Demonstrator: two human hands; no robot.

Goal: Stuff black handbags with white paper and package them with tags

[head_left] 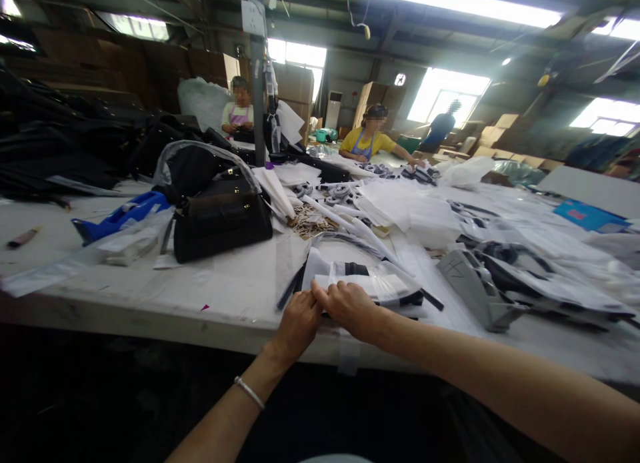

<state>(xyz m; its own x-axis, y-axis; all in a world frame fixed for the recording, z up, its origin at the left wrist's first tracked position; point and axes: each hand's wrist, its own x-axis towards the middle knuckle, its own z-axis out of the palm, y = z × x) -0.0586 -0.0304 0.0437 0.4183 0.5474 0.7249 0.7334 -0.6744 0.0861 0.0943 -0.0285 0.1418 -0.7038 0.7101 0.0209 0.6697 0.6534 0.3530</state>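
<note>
At the table's front edge lies a flat bundle, a black item partly covered by white wrapping (385, 284), with a dark strap piece (356, 269) showing through. My left hand (300, 319) and my right hand (350, 307) meet side by side at its near edge. Both have curled fingers closed on the white wrapping; the fingertips are partly hidden. A finished-looking black handbag (223, 226) stands to the left of my hands, with clear plastic around its handle. To their right is a grey tape dispenser (475, 289).
A blue tape dispenser (125, 213) is left of the handbag. White sheets (410, 206) and a pile of beige strings (313, 221) lie beyond my hands. Black bags (150, 139) are heaped at left. Co-workers sit across the table, one in a yellow top (385, 144).
</note>
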